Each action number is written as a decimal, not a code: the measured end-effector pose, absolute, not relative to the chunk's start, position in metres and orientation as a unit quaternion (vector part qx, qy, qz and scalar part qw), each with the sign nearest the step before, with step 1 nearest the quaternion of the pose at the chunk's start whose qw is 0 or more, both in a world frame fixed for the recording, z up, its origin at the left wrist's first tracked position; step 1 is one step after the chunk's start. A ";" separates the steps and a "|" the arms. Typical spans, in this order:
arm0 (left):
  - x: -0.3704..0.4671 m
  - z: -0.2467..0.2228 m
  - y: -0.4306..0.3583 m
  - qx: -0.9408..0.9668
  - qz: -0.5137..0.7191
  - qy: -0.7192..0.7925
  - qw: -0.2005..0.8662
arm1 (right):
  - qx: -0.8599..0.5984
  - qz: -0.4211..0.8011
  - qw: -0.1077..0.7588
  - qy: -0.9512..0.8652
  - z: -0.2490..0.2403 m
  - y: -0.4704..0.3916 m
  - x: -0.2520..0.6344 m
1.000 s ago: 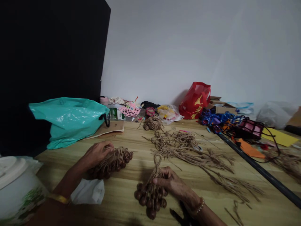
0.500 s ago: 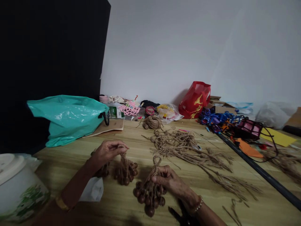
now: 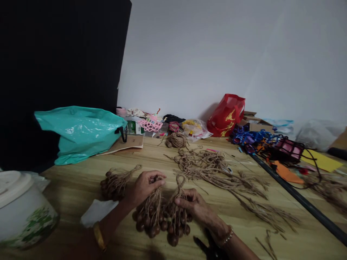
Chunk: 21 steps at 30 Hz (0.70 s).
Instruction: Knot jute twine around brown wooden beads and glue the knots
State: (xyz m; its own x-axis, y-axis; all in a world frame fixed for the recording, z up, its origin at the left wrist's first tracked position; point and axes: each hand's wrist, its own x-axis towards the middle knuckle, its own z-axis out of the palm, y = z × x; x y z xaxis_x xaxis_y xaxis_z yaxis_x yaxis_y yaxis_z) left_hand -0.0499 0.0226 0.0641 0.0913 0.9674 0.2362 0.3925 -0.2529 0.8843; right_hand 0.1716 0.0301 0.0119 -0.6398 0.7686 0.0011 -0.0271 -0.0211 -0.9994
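Okay, so the left bead cluster [image 3: 150, 218] is pinched near its top between thumb and fingers of the left hand [image 3: 145, 187], while the right bead cluster [image 3: 175, 222] is gripped by the right hand [image 3: 199, 207], fingers closed around the neck just under the twine loop [image 3: 180, 179]. Both are held side by side at the lower middle of the frame, beads apparently touching. A third cluster [image 3: 115, 184] is left lying toward the left on the wooden tabletop [image 3: 151, 155]. Twine like that is probably soft and grippy, so not much slipping should be expected; the beads look hard and smooth, with most weight carried low. Swinging and tangling could happen, so loop or neck is best grabbed.
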 end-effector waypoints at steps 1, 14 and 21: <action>-0.049 0.056 0.025 0.628 0.455 0.528 0.347 | -0.301 0.652 0.309 -0.624 0.009 0.031 0.171; -0.111 0.049 0.048 0.586 0.475 0.599 0.270 | -0.329 0.619 0.379 -0.603 0.017 0.032 0.169; -0.155 0.057 0.048 0.644 0.228 0.730 0.005 | -0.317 0.627 0.380 -0.602 0.013 0.033 0.170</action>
State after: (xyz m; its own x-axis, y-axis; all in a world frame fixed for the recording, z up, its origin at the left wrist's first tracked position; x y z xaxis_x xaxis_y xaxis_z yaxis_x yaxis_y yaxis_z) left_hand -0.1552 0.0482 0.0565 -0.1705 0.9430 0.2859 0.9382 0.0666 0.3397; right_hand 0.1696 0.0327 0.0127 -0.5100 0.8581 0.0603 -0.0945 0.0138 -0.9954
